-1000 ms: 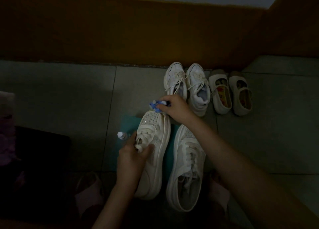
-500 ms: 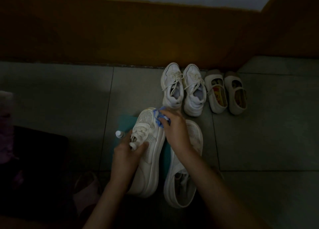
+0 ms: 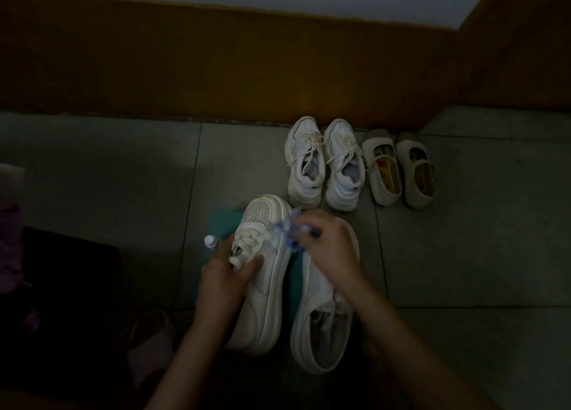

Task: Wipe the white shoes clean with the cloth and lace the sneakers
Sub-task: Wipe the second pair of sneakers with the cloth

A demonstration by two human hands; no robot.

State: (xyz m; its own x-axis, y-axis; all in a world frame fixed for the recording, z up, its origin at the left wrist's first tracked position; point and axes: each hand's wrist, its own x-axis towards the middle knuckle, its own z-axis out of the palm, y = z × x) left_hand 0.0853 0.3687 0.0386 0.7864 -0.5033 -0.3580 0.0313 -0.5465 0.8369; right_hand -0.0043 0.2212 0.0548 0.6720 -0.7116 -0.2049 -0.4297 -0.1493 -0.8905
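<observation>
Head view: the white platform shoe with a perforated toe [image 3: 265, 304] lies on the floor just in front of the person. Its long axis runs near to far, the toe at the far end and leaning slightly right, the thick sole wall turned to the right. The crumpled blue-and-white cloth [image 3: 287, 228] sits against that right flank near the toe, pinched in the curled fingers of the blurred right hand [image 3: 329, 249]. The left hand [image 3: 224, 281] grips the shoe across its laces at mid-length, fingers wrapped over the top, steadying it. As I judge it, the rest of the sole wall lies nearward from the cloth, toward the heel, and the right hand is the closer one to follow it. The matching white shoe [image 3: 312, 292] lies just right, a teal mat [image 3: 224, 221] under both, and a small white-capped bottle [image 3: 211, 241] just left.
</observation>
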